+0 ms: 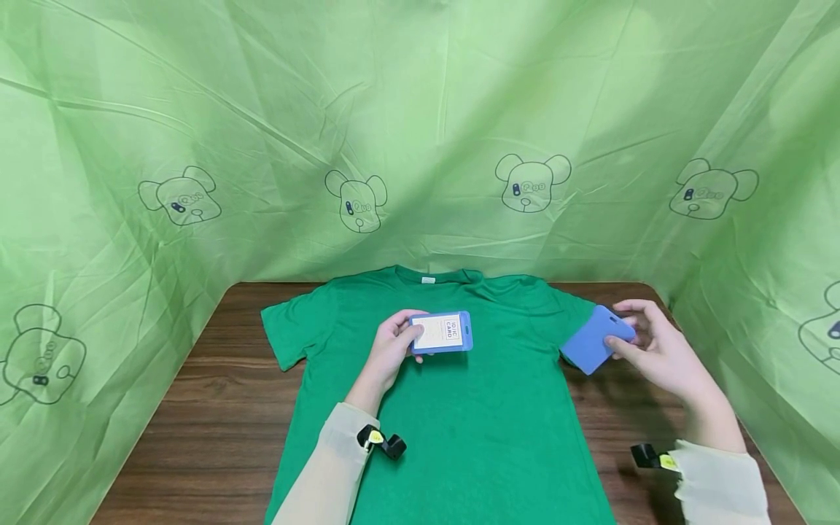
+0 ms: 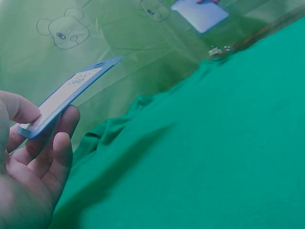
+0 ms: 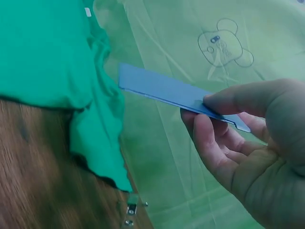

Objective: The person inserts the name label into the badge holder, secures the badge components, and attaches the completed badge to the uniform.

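Leftmost, outward from the left grip (image 1: 391,344), extends the dark wood-grained surface (image 1: 210,408). The left grip, thumb above and fingers beneath, pinches one end of a blue card holder (image 1: 467,332); right of the thumb, its white card (image 1: 434,334) reads "ID/IC CARD", boxed and turned sideways. Below the left grip, apart from it, a green T-shirt (image 1: 433,430) lies spread; its white neck label (image 1: 428,280), beyond that grip, is too small to read. Rightmost, the right grip (image 1: 659,354) pinches a slotted blue panel (image 1: 590,341) at a slant; to its left, beneath the panel, lies a sleeve (image 1: 566,313). Beyond both grips, a green curtain (image 1: 433,95) repeats a printed bear head (image 1: 533,184) with indistinct lettering.
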`<state>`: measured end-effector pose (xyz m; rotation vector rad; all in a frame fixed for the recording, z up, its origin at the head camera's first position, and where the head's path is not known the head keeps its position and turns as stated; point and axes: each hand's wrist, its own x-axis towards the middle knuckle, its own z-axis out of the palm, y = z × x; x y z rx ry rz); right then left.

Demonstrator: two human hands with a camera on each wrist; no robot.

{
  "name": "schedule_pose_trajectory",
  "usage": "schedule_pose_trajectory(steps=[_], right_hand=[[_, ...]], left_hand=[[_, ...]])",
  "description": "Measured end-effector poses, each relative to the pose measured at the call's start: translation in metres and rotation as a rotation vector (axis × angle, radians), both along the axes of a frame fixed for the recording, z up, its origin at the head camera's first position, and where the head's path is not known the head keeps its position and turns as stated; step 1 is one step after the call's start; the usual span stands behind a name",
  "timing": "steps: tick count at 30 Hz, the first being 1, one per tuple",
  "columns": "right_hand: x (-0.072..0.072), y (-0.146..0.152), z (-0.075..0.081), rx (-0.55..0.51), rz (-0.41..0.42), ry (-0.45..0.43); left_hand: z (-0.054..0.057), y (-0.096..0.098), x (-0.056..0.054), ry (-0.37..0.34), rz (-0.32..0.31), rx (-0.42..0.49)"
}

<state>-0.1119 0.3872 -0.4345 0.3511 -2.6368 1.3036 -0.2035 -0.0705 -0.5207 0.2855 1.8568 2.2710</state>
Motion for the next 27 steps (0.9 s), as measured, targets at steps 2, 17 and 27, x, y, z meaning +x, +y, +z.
schedule_pose_trajectory(steps=[2,17,27], right_hand=[[0.0,-0.004,0.001,0.015,0.02,0.024],[-0.001,-0.026,0.004,-0.031,0.047,0.029],[-0.006,-0.045,0.002,-0.39,0.088,0.01]], left_hand=[[0.0,0.0,0.0,0.001,0.0,-0.001],[0.001,0.001,0.0,0.006,0.008,-0.003],[0.002,0.0,0.001,-0.007,0.009,-0.007]])
